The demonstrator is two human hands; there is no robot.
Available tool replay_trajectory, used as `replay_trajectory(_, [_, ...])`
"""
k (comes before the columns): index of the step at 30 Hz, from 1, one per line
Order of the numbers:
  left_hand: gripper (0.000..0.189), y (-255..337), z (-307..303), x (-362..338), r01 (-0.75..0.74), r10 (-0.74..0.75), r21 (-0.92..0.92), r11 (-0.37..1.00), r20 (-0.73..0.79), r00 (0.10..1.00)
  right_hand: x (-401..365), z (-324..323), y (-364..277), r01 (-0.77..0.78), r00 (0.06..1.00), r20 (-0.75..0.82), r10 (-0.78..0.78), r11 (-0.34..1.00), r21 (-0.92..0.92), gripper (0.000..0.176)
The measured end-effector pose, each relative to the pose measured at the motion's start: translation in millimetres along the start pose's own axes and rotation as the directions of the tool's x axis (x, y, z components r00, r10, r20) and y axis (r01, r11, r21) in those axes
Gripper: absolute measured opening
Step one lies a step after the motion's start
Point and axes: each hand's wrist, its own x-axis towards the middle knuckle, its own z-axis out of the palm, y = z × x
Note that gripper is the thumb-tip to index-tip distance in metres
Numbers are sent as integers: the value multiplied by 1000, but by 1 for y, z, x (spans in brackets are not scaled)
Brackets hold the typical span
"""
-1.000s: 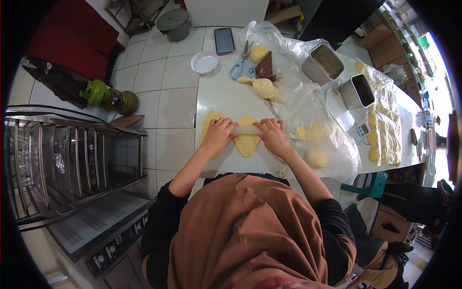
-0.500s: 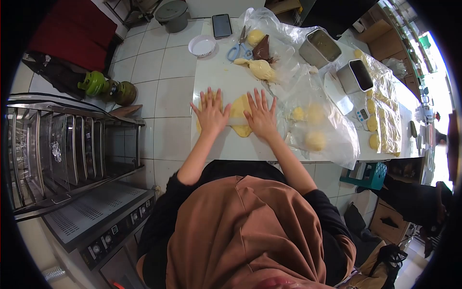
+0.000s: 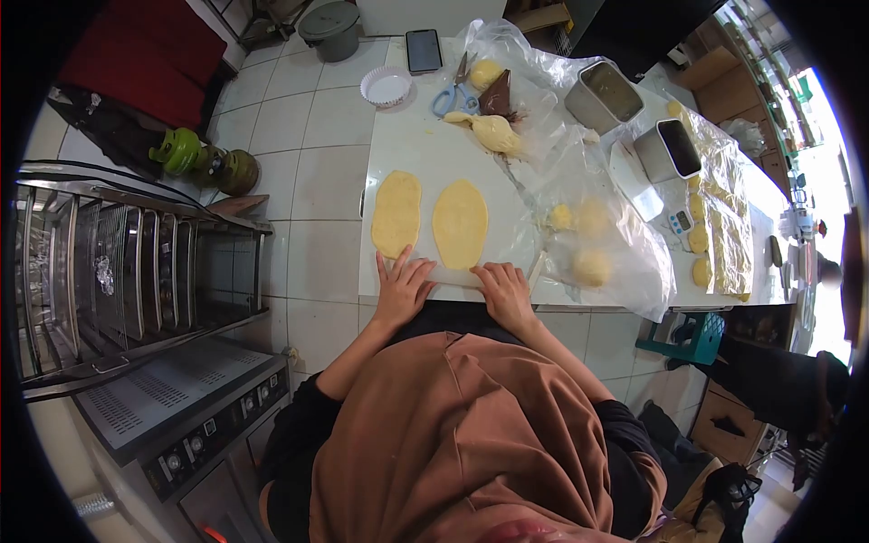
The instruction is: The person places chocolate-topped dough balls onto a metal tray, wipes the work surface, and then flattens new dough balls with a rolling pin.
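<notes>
Two flat ovals of yellow dough lie side by side on the white table: the left dough piece [image 3: 396,215] and the right dough piece [image 3: 460,224]. A pale rolling pin [image 3: 454,277] crosses the near side of the table, just below them. My left hand [image 3: 404,288] rests over its left part, fingers bent and a little apart, one fingertip touching the lower end of the left dough. On the right part of the pin, my right hand [image 3: 509,291] has its fingers curled over it, close to the right dough's lower tip. My palms hide the ends of the pin.
Clear plastic sheeting [image 3: 625,244] covers dough balls on the right. Behind lie a piping bag of cream [image 3: 494,132], a brown-filled bag [image 3: 497,94], scissors [image 3: 453,97], a fluted paper case [image 3: 386,87] and a phone [image 3: 424,51]. Two metal tins [image 3: 605,93] stand back right.
Both hands have come back toward my body with the rolling pin, from the middle of the dough to below it. My flat, spread fingers have bent, and both dough ovals are uncovered.
</notes>
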Motion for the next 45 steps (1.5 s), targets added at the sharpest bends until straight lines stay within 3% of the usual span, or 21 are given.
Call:
replay_trajectory(1, [45, 0, -5, 2, -40, 40, -29, 999, -4, 999, -2, -3, 1, 7, 1000, -26, -6, 1000, 28, 38])
replay_trajectory(3, [46, 4, -19, 16, -14, -22, -191, 981, -183, 983, -4, -12, 3, 6, 993, -115, 2, 998, 67, 38])
replay_trajectory(6, [50, 15, -29, 59, 21, -129, -349, 937, -292, 948, 2, -14, 10, -274, 918, -220, 330, 928, 251, 40])
replay_trajectory(7, [51, 18, -26, 77, 36, -164, -386, 922, -303, 939, 7, -13, 12, -318, 911, -192, 364, 919, 234, 41])
replay_trajectory(10, [54, 22, 13, 120, 86, -115, -187, 979, -148, 982, 33, -13, 22, -436, 879, -129, 460, 883, 175, 45])
replay_trajectory(15, [57, 21, 45, 148, 130, -128, 49, 990, -40, 991, 58, 10, 28, -503, 835, -216, 506, 861, 75, 50])
replay_trajectory(19, [57, 21, 41, 154, 158, -158, 41, 987, -3, 987, 70, 7, 36, -564, 817, -184, 547, 824, -52, 59])
replay_trajectory(22, [58, 18, 34, 149, 148, -148, -93, 985, 3, 989, 76, -2, 21, -515, 848, -251, 466, 836, -189, 65])
replay_trajectory(25, [60, 10, 15, 140, 120, -146, -304, 945, -63, 987, 77, 8, 13, -274, 940, -183, 286, 957, 91, 65])
replay_trajectory(28, [61, 13, 14, 110, 89, -138, -458, 884, -75, 988, 69, 29, 13, -104, 994, 29, 104, 994, -21, 67])
replay_trajectory(30, [63, 16, 28, 92, 63, -142, -584, 809, -90, 986, 66, 39, 15, -130, 990, 41, 132, 990, -52, 66])
replay_trajectory(34, [67, 26, 32, 104, 151, -179, -568, 809, 7, 984, 71, 46, 18, -134, 991, -20, 132, 983, -123, 67])
replay_trajectory(36, [63, 30, 28, 105, 145, -211, -629, 764, -31, 977, 74, 46, 13, -150, 987, -72, 143, 984, -95, 65])
replay_trajectory(38, [60, 31, 20, 97, 90, -245, -716, 693, -116, 962, 65, 38, -1, -107, 994, -16, 106, 992, -64, 63])
replay_trajectory(41, [57, 28, 7, 62, 90, -306, -703, 705, -187, 934, 53, 37, -10, -65, 995, 73, 73, 991, -116, 63])
replay_trajectory(43, [56, 32, 9, 45, 129, -336, -733, 668, -142, 931, 53, 43, -12, -63, 994, 72, 80, 976, -209, 65])
replay_trajectory(45, [55, 39, 10, 37, 153, -333, -723, 674, -112, 936, 58, 47, -15, -110, 991, 55, 121, 979, -174, 63])
